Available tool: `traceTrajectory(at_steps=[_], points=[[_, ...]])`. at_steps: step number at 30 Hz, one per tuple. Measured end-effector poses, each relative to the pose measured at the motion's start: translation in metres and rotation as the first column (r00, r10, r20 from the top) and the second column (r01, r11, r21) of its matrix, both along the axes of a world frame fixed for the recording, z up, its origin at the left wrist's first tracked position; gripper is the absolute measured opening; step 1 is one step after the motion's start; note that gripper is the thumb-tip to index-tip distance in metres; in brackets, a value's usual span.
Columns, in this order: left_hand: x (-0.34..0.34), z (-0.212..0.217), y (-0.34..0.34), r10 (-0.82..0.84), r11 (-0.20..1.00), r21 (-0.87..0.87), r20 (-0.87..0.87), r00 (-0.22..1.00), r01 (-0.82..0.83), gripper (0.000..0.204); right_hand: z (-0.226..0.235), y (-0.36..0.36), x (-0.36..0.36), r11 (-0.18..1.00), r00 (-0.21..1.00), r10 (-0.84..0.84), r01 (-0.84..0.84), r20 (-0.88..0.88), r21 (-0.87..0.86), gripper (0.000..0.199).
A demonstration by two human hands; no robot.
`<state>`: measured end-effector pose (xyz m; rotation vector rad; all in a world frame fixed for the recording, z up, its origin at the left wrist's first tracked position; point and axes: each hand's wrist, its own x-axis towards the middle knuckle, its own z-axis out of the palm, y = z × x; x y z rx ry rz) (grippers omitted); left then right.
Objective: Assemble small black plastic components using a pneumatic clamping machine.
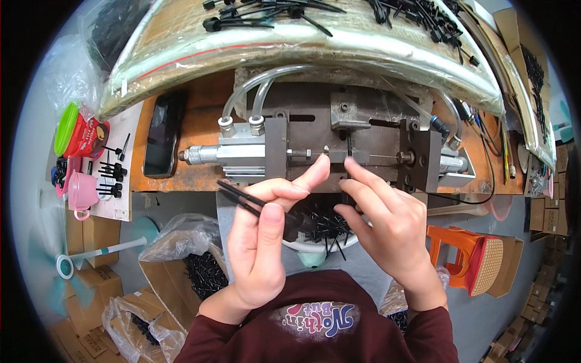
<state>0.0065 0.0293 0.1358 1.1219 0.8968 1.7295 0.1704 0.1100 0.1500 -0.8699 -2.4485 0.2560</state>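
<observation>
My left hand point(257, 236) is closed around several thin black plastic sticks point(242, 198), which poke out to the left past the fingers. Its index fingertip reaches up to the metal fixture, beside a small shiny pin point(326, 149). At the middle of the fixture point(381, 142), a slim black part point(349, 144) stands below a square metal block point(349, 115). My right hand point(387, 221) has its index fingertip at the lower end of that part. Its other fingers and thumb are curled near something dark, mostly hidden. Beneath both hands, a white bowl point(311, 257) holds many black pieces.
Air cylinders point(241, 151) with clear hoses flank the fixture. A phone point(163, 134) lies left on the wooden bench, near a pink cup point(82, 190) and red tub point(88, 134). Above is a plastic-wrapped board point(302, 45) bearing black parts. An orange stool point(451, 251) stands right.
</observation>
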Motion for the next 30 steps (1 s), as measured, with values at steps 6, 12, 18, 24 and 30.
traceTrajectory(at_steps=[6, 12, 18, 24, 30], points=[[0.01, 0.01, 0.0, -0.246, 0.958, -0.147, 0.028, 0.969, 0.248, 0.031, 0.016, -0.014, 0.006, 0.933, 0.9, 0.361, -0.352, -0.243, 0.081, 0.039], [-0.001, 0.013, -0.004, -0.149, 0.958, -0.275, -0.209, 0.967, 0.088, 0.041, 0.007, -0.007, 0.017, 0.99, 0.955, 0.123, -0.138, -0.27, -0.038, 0.029], [-0.008, 0.02, -0.005, -0.229, 0.939, -0.296, -0.162, 0.96, 0.174, 0.053, -0.011, -0.005, 0.002, 0.998, 0.999, 0.028, -0.027, -0.027, 0.051, 0.025], [-0.019, 0.027, -0.008, -0.189, 0.971, -0.192, -0.235, 0.954, 0.145, 0.061, -0.001, -0.003, -0.003, 0.995, 0.989, 0.018, -0.032, 0.145, 0.095, 0.023], [-0.03, 0.031, -0.018, 0.129, 0.975, -0.107, -0.443, 0.887, -0.195, 0.038, 0.046, 0.017, -0.011, 0.989, 0.994, 0.071, -0.06, 0.078, -0.133, 0.034]])
